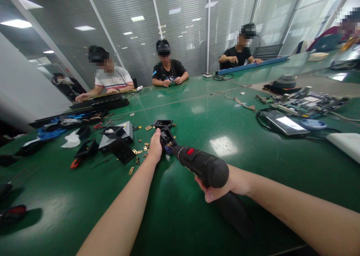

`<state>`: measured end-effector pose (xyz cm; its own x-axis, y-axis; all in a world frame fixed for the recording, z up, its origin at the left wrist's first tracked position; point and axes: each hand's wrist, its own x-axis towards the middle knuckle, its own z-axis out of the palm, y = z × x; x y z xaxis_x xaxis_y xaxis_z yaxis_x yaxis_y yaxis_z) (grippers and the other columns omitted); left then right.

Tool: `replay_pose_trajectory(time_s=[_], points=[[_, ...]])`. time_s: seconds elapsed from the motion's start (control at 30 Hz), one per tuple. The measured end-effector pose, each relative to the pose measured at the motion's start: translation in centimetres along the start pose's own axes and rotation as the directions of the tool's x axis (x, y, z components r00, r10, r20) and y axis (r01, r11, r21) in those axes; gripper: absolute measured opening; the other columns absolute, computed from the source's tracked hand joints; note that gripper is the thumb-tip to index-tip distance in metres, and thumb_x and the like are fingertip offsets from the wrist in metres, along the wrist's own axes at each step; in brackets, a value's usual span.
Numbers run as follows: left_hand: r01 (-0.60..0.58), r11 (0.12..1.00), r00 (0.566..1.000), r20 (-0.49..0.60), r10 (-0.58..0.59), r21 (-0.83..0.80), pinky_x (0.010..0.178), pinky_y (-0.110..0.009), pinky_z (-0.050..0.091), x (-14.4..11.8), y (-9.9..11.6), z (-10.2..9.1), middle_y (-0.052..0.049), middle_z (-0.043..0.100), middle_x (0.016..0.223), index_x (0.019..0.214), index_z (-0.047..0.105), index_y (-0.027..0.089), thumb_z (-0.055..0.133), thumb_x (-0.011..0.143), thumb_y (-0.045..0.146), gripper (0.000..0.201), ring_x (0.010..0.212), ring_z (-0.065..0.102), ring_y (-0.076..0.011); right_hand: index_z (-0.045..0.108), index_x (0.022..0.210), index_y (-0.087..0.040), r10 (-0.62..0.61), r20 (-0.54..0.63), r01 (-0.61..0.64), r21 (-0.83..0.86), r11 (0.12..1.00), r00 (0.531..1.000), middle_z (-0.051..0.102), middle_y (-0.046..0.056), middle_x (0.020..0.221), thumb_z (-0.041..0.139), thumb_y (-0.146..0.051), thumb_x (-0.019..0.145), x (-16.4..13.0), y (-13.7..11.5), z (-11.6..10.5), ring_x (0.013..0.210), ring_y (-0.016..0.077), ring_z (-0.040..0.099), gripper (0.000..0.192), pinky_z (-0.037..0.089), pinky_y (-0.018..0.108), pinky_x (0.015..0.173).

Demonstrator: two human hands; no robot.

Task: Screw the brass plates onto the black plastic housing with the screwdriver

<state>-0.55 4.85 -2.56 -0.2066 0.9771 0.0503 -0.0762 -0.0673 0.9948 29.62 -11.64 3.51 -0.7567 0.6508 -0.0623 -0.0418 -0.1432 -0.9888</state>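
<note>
My right hand [225, 184] grips a black electric screwdriver [201, 164] with a red switch, its tip pointing at a small black plastic part [166, 138] on the green table [197, 110]. My left hand [155, 147] holds that part from the left side, steadying it on the table. A second black housing piece [163, 123] lies just beyond it. Several small brass brackets [137, 151] are scattered left of my left hand.
Black casings and a box [116, 136], white cloth [71, 139] and tools lie at left. A tablet with cables [282, 122], circuit boards [308, 102] and a white box [345, 143] sit at right. Three people sit across the far table edge, another at far right.
</note>
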Motion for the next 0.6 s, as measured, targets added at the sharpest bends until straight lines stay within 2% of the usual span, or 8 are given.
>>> replay_pose_trajectory(time_s=[0.23,0.37,0.6], points=[[0.052,0.998,0.999,-0.008,-0.052,-0.042,0.077,-0.035,0.063,-0.30,0.47,0.34,-0.005,0.079,0.093,0.101,0.074,0.023,0.084,0.077,0.105,0.086,0.084,0.075,-0.0238,0.069,0.082,-0.021,-0.011,0.013,0.011,-0.027,1.000,1.000,0.070,-0.002,0.083,0.121,-0.047,0.064,-0.09,0.11,-0.05,0.078,0.0172,0.061,0.061,0.047,0.032,0.072],[0.096,0.992,0.995,-0.008,-0.097,-0.076,0.069,-0.033,0.062,-0.45,0.83,0.56,-0.003,0.079,0.088,0.100,0.073,0.023,0.086,0.083,0.100,0.080,0.076,0.076,-0.0228,0.068,0.080,-0.021,-0.024,0.011,0.024,-0.033,0.999,1.000,0.067,-0.003,0.081,0.121,-0.046,0.064,-0.03,-0.22,0.13,0.075,0.0157,0.057,0.061,0.042,0.031,0.069],[0.087,0.990,0.995,-0.031,-0.091,-0.108,0.065,-0.030,0.061,-0.46,0.68,0.62,-0.001,0.077,0.084,0.097,0.072,0.023,0.089,0.085,0.096,0.076,0.071,0.074,-0.0201,0.067,0.081,-0.021,-0.037,-0.002,0.037,-0.028,0.999,0.999,0.065,-0.004,0.080,0.123,-0.048,0.060,0.09,-0.20,0.26,0.075,0.0152,0.055,0.066,0.041,0.030,0.068]])
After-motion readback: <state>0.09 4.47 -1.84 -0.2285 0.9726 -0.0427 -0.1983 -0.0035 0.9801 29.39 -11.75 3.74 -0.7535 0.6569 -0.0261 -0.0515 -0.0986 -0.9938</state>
